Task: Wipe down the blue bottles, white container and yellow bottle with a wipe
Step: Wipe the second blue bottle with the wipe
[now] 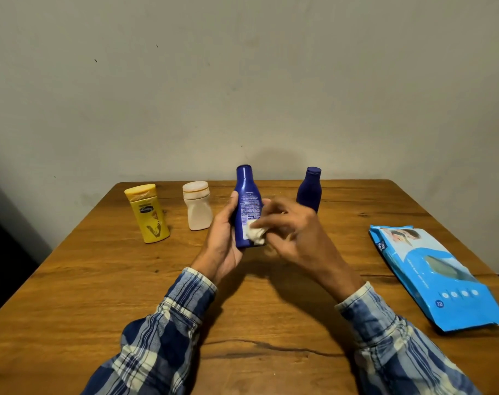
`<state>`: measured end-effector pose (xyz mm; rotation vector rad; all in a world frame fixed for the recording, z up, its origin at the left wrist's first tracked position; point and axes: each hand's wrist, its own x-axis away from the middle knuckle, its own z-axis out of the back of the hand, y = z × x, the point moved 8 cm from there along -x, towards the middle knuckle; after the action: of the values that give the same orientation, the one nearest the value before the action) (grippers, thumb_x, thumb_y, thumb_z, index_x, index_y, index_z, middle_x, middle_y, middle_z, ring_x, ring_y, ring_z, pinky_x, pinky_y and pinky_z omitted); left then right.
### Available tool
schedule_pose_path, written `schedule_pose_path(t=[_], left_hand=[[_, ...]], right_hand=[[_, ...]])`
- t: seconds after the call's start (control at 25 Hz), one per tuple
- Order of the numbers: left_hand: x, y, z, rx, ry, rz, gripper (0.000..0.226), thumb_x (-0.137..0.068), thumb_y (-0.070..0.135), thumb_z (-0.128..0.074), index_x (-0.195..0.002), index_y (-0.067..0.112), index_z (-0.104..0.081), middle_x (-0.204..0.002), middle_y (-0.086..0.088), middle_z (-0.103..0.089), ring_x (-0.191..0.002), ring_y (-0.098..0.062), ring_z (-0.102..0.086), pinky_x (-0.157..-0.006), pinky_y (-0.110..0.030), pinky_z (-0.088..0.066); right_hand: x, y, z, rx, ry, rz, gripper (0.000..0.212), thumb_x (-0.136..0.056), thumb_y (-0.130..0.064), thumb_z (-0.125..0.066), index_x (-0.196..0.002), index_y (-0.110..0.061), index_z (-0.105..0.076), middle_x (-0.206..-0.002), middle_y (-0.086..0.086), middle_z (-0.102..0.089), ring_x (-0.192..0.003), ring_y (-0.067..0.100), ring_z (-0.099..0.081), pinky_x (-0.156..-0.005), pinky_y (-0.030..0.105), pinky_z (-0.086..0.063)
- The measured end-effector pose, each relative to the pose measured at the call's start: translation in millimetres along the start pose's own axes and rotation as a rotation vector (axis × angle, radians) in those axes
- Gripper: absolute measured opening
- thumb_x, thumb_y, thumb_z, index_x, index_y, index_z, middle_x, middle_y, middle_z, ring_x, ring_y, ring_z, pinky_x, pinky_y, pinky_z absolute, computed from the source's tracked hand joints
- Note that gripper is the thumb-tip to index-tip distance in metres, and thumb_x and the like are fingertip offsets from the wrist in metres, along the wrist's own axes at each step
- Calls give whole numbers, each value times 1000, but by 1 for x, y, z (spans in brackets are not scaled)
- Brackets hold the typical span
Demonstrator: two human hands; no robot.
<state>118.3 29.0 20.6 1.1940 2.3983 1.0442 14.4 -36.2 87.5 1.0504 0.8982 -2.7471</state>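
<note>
My left hand (224, 238) grips a tall blue bottle (246, 195) upright above the table, its printed label facing me. My right hand (293, 232) pinches a crumpled white wipe (255, 233) against the bottle's lower right side; the hand is motion-blurred. A second blue bottle (309, 189) stands behind my right hand, partly hidden by it. To the left stand a white container (198, 206) and a yellow bottle (148, 213), both upright on the wooden table (100, 280).
A blue pack of wipes (436, 277) lies flat near the table's right edge. A plain grey wall rises just behind the table's far edge. My plaid sleeves cross the near part of the table.
</note>
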Motion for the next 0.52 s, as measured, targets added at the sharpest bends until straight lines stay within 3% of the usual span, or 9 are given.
schedule_pose_path(t=[0.08, 0.16, 0.32, 0.48, 0.52], left_hand=[[-1, 4, -1, -61, 6, -25, 48, -108, 40, -43, -138, 5, -53, -109, -18, -73, -90, -28, -74, -75, -40, -63], [0, 3, -4, -138, -11, -21, 50, -107, 41, -43, -142, 5, -50, -113, -19, -71, -93, -29, -72, -75, -40, -63], [3, -1, -9, -249, 7, -28, 45, -103, 36, -51, -137, 7, -55, -100, -12, -75, -84, -25, -73, -70, -40, -63], [2, 9, 0, -139, 67, -75, 43, -100, 37, -54, -129, 5, -58, -100, -15, -74, -85, -24, -72, -77, -39, -62], [1, 9, 3, -126, 84, -76, 42, -100, 37, -54, -128, 5, -58, -101, -15, -74, -87, -25, -72, -80, -40, -61]], right_hand=[[2, 22, 33, -175, 299, -160, 22, -88, 3, -70, -108, -6, -75, -109, 5, -65, -105, 13, -65, -87, 26, -58], [4, 32, 44, -213, 424, -210, 23, -90, 4, -68, -110, -6, -74, -109, 6, -67, -104, 12, -65, -85, 25, -58], [3, 30, 30, -305, 351, -194, 26, -91, 2, -67, -115, -6, -73, -113, 5, -64, -108, 16, -64, -85, 30, -60], [0, 14, 11, -312, 64, -120, 18, -87, 1, -73, -104, -4, -77, -106, 2, -64, -103, 11, -63, -84, 19, -55], [0, 11, 10, -296, 60, -114, 18, -86, 1, -73, -103, -4, -77, -105, 2, -65, -102, 10, -63, -83, 17, -54]])
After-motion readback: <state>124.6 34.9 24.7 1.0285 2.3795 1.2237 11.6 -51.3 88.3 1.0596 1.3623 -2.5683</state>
